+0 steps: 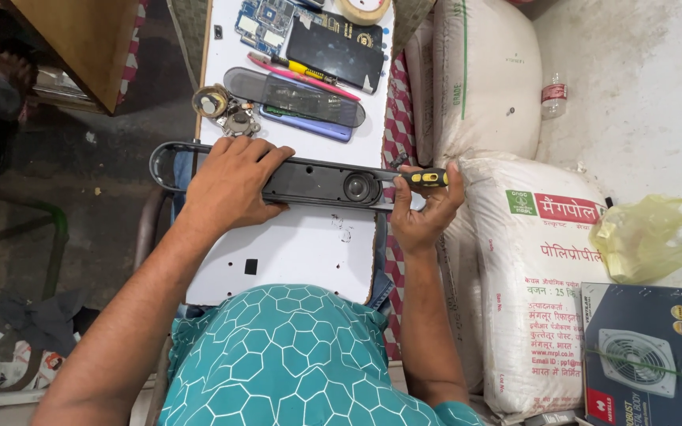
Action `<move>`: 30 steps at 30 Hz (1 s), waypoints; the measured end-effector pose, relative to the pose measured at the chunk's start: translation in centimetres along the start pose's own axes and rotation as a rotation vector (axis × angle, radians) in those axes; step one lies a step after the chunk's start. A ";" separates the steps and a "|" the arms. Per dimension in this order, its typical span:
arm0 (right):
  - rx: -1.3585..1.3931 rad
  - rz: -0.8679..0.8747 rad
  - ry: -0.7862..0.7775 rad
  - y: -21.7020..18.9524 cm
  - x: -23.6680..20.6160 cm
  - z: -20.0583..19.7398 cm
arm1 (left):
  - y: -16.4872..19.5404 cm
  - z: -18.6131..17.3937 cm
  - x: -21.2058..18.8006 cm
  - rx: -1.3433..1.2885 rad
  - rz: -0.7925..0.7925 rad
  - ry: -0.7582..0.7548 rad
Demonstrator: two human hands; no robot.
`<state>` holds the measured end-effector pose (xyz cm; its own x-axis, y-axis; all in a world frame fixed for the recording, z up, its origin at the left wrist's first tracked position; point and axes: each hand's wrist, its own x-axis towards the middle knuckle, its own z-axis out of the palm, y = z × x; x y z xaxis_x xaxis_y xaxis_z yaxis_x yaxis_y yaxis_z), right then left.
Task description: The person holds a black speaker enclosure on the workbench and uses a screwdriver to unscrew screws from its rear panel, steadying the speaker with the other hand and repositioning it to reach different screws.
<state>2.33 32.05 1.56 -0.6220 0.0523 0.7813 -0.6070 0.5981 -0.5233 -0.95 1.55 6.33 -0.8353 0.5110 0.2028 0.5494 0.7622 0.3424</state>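
Person seated at a white counter point(294, 252), working on a long black soundbar speaker housing point(309, 183) that lies crosswise across the board, round driver point(357, 188) visible near its right end. Left hand point(230, 185) lies flat on top of the housing's left half, fingers spread and pressing down, pinning it. Right hand point(428, 207) holds a small yellow-and-black screwdriver point(424, 177), fingers curled and pinching the handle, tip pointed into the housing's right end; the tip's exact contact spot is too small to tell.

To do this step well, judging from the pose: keep the left palm weight steady so the bar can't roll, hold the driver in line with the screw, and turn from the fingertips without levering.

Further back on the counter: a dark grille cover point(294, 93), a phone circuit board point(266, 22), a black phone panel point(335, 51), a red-handled tool point(301, 76), a tape roll point(363, 9). White sacks point(530, 260) stand to the right.
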 end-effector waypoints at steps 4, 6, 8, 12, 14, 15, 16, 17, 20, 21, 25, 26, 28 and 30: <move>-0.034 -0.020 -0.032 0.5 0.3 0.2 | 0.0 0.0 0.1 -0.001 0.005 0.006; -0.033 -0.019 -0.065 0.7 0.4 0.6 | 0.0 0.0 0.1 0.000 0.014 0.009; -0.131 -0.084 -0.094 0.8 0.6 1.0 | 0.0 -0.1 0.1 0.001 0.012 0.010; -0.206 -0.130 -0.042 0.4 0.9 1.6 | 0.3 -0.3 -0.1 -0.008 -0.017 -0.020; -0.162 -0.156 -0.086 0.3 1.0 1.3 | 0.3 -0.6 0.1 -0.002 -0.008 -0.012; -0.137 -0.166 -0.114 0.1 0.9 1.1 | 0.3 -0.7 0.1 -0.001 -0.001 -0.009; -0.102 -0.136 -0.139 0.0 0.9 1.0 | 0.3 -0.9 0.1 0.000 0.003 -0.006; -0.065 -0.105 -0.163 0.1 0.9 0.9 | 0.2 -1.1 0.1 0.000 0.009 -0.027; -0.111 -0.084 -0.161 0.5 0.6 0.9 | 0.0 -1.3 0.0 0.006 0.016 -0.092; -0.154 -0.090 -0.144 0.8 0.4 1.0 | -0.1 -1.3 0.0 0.012 0.016 -0.111; -0.342 -0.150 -0.060 1.9 -0.3 1.4 | -0.5 -1.0 -0.1 0.014 0.037 -0.085; -0.357 -0.142 -0.058 2.0 -0.5 1.3 | -0.7 -0.8 -0.1 -0.020 0.065 -0.054; -0.387 -0.144 -0.045 2.3 -0.8 1.7 | -1.1 -0.8 -0.4 -0.064 0.096 0.017; -0.425 -0.189 -0.006 2.0 -0.6 1.9 | -1.4 -0.9 -0.7 -0.083 0.099 -0.026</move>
<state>0.54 31.69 -0.60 -0.5237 -0.0931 0.8468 -0.4545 0.8712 -0.1853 -1.15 -0.27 6.50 -0.7754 0.5934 0.2158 0.6249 0.6722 0.3970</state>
